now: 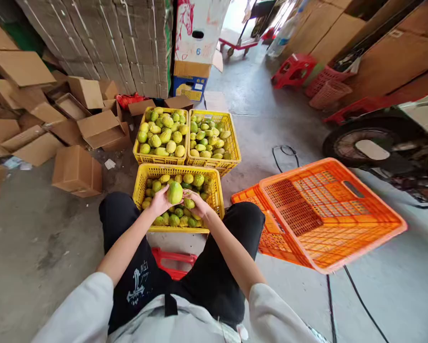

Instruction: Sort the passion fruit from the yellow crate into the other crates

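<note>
Above the near yellow crate [178,230], my left hand [159,202] is closed round a large green-yellow fruit [174,193]. Close beside it, my right hand [198,205] is closed on a smaller green-yellow fruit [189,203], its fingertips close to the large one; whether they touch it I cannot tell. More fruit [174,220] of the same look lies loose in the near crate, partly hidden by my hands. Just beyond stand two more yellow crates full of such fruit, the left one [159,159] heaped and the right one [235,138] less full.
An orange crate [360,209] lies tilted to my right, with black cords on the floor around it. Cardboard boxes [77,170] are piled on the left. A red stool [294,70] and a motorbike wheel [356,143] are at the right. Red plastic [176,261] shows between my legs.
</note>
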Available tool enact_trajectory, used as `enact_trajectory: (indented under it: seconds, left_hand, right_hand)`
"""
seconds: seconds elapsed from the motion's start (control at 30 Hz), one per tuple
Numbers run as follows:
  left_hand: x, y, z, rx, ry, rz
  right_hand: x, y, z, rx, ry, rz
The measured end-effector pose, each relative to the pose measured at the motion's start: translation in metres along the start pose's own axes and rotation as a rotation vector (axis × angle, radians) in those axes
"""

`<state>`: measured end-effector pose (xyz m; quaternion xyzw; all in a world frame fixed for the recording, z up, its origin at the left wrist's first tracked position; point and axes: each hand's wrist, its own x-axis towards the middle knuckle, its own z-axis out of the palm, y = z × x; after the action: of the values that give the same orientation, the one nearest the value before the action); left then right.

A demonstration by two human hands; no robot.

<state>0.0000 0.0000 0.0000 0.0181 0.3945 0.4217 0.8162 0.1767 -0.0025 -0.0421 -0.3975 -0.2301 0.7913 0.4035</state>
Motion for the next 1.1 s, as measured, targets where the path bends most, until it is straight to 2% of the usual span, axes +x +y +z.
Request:
enact_trajectory:
  seconds: [0.2,0.53,0.8,0.93,1.03,1.1]
  left_hand:
    - [0.004,-0.002,-0.009,0.031,-0.056,-0.013]
    - [0.006,-0.005,-0.01,0.031,-0.055,-0.016]
    - [0.012,-0.013,-0.006,-0.058,-0.028,0.172]
    - [0.014,-0.007,-0.013,-0.09,-0.045,0.229]
    - [0.013,-0.004,-0.015,-0.052,-0.094,0.168]
    - [0.012,-0.003,-0.014,-0.027,-0.082,0.11]
  right_hand:
    - [-0.003,0.001,0.0,-0.005,-0.012,0.013]
    - [-0.004,0.004,-0.004,0.052,-0.019,0.047]
    - [0.005,0.001,-0.016,0.25,0.07,0.045]
    - [0.006,-0.005,-0.02,0.298,0.026,-0.045]
    - [0.006,-0.007,-0.018,0.341,-0.015,-0.12]
    - [0.006,-0.007,-0.014,0.353,-0.02,-0.139]
